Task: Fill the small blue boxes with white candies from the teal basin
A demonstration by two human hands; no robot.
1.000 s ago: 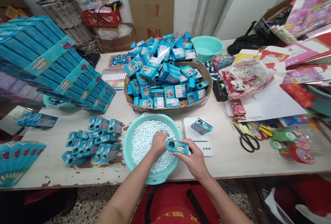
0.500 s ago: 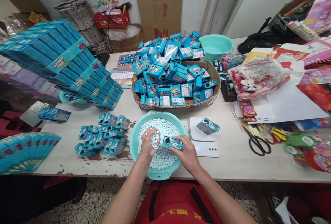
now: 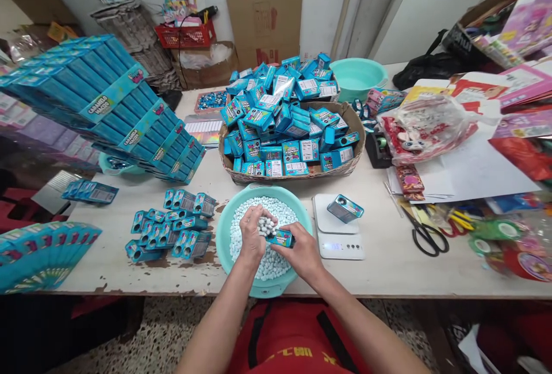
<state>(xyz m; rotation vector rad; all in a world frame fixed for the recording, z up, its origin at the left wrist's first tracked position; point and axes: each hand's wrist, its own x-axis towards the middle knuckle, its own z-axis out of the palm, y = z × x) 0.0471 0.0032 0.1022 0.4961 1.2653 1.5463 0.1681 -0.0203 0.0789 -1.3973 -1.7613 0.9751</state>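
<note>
Cupped around a heap of small white candies (image 3: 267, 225), my left hand (image 3: 253, 235) is over the turquoise basin (image 3: 221, 241), which holds many more. My right hand (image 3: 302, 252) grips a small blue box (image 3: 282, 238) by its sides. The candies in my left palm touch or nearly touch the left end of this box. Another blue box (image 3: 345, 208) rests on the white scale (image 3: 338, 247) to the right. Left of the basin, several blue boxes with round holes (image 3: 172, 226) stand grouped on the table.
Behind the basin, a cardboard tray (image 3: 233, 176) is heaped with blue boxes. Tall stacked display boxes (image 3: 129, 109) stand at the left. Black scissors (image 3: 426, 233), tape rolls and a plastic bag (image 3: 431, 129) lie at the right. An empty-looking turquoise basin (image 3: 360, 77) sits behind.
My left hand has moved right and turned towards the box. The box in my right hand has shifted slightly left, so the candies and the box end now meet or nearly meet.
</note>
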